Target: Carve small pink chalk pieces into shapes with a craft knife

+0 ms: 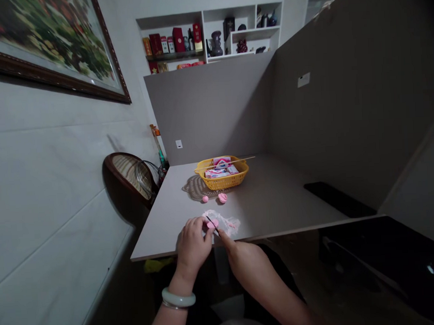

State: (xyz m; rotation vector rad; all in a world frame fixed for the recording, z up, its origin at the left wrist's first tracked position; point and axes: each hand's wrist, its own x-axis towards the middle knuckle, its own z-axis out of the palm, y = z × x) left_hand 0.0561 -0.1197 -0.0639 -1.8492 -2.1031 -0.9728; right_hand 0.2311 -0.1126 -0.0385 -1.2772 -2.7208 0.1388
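Note:
At the table's near edge my left hand point(192, 242) is closed, its thumb and fingertips steadying a pink piece point(210, 225) that looks soft or waxy. My right hand point(246, 259) grips a thin dark blade-like tool point(216, 228), which lies slantwise across the pink piece. The tool's handle is mostly hidden in my fingers. Pale pink shavings point(232, 225) are scattered around and to the right of the piece. Farther back sit a small pink ball point(205, 199) and a larger pink lump point(223, 198) with a groove in it.
Behind the pink lumps stands a yellow plastic basket point(225, 182) with several pink-and-white boxes point(222, 162); a thin stick point(238, 160) rests across it. Grey panels point(214, 109) enclose the table's back and right. A black flat object point(335, 200) lies at right.

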